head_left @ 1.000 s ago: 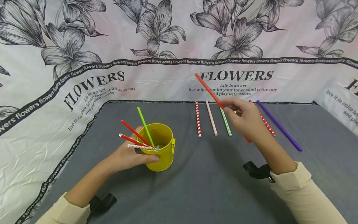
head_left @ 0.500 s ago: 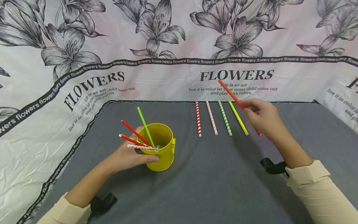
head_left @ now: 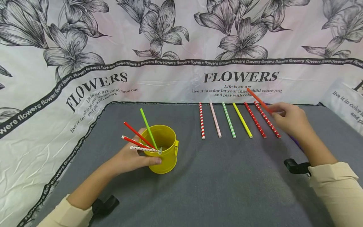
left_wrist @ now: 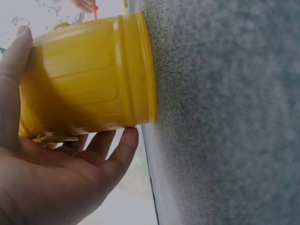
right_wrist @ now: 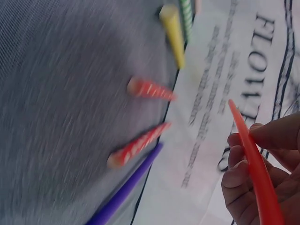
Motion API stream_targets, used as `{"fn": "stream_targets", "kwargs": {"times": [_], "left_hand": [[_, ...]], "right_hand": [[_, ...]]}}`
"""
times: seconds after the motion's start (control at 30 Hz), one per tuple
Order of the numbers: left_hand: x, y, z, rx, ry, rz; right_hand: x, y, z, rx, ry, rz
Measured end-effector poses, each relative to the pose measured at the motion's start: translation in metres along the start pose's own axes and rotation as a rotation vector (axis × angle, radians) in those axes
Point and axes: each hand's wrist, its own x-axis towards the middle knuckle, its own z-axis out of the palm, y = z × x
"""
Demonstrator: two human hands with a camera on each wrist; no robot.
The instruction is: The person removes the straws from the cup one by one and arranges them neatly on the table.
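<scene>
My left hand (head_left: 130,159) grips a small yellow bucket (head_left: 165,162) on the grey surface, thumb on its near side and fingers round the far left side. Inside lean several straws, among them a green straw (head_left: 145,121), plain red ones and a white dotted straw (head_left: 141,148). Above the right of the surface, my right hand (head_left: 293,121) pinches an orange-red straw (head_left: 256,97), which slants up to the left. In the right wrist view that straw (right_wrist: 253,161) lies between thumb and fingers. Beneath this hand, a purple straw (right_wrist: 126,187) is mostly hidden in the head view.
Left of my right hand, straws lie in a row: a red-striped straw (head_left: 201,121), a pink straw (head_left: 215,120), a green-striped straw (head_left: 229,120), a yellow straw (head_left: 242,120) and two red dotted straws (head_left: 255,120). Behind hangs a flower-printed cloth (head_left: 170,82).
My right hand has moved right along the row with the orange-red straw, uncovering the yellow and red dotted straws and covering most of the purple one. My left hand and the bucket stay put.
</scene>
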Motion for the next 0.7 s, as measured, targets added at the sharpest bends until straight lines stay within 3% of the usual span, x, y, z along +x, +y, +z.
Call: {"fn": "stream_targets", "kwargs": {"times": [0.33,0.53,0.7], "left_hand": [[-0.001,-0.002,0.001,-0.014,-0.004,0.001],[-0.001,0.0,0.0,0.003,0.01,-0.003],[-0.001,0.002,-0.001,0.007,0.013,-0.01]], "right_hand": [[0.007,0.051,-0.015,-0.064,-0.034,0.064],[0.007,0.068,-0.02,-0.088,-0.044,0.121],[0.008,0.076,-0.025,-0.14,-0.074,0.098]]}}
